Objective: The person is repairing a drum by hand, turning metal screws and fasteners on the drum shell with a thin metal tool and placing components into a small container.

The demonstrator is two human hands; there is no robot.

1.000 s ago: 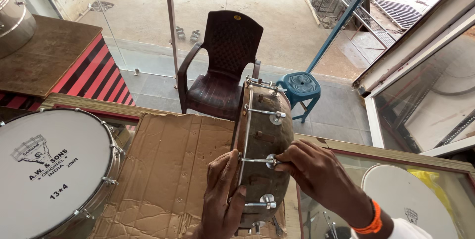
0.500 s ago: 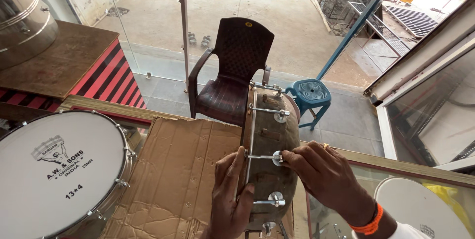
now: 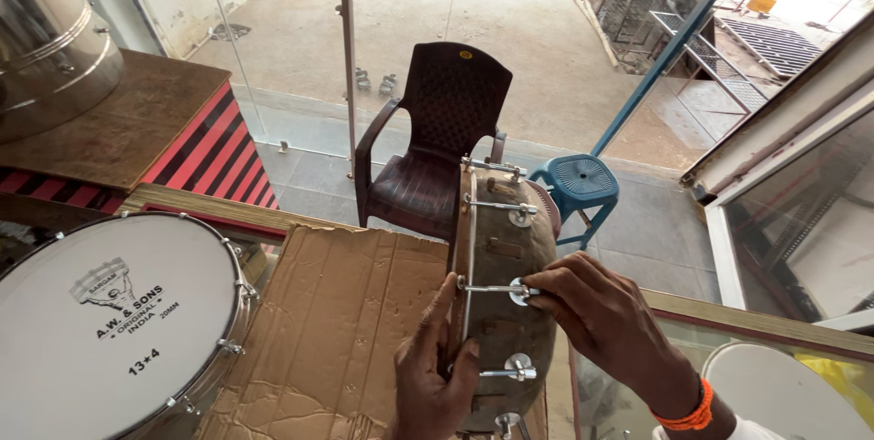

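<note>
Beyond a glass shopfront, a brown plastic chair point(image 3: 446, 131) sits at twelve o'clock. Flattened cardboard point(image 3: 337, 331) covers the counter; a white snare drum point(image 3: 114, 322) lies at nine o'clock. Centre frame, a wooden drum shell point(image 3: 505, 258) stands on edge. The left hand point(image 3: 437, 376) grips its metal hoop, while right hand point(image 3: 605, 322) fingertips pinch a tension nut point(image 3: 520, 292), seemingly mid-tightening.

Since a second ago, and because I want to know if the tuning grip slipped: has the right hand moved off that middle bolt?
No. The right hand still pinches the same middle bolt on the drum shell, between the upper and lower bolts; only the camera shifted.
</note>
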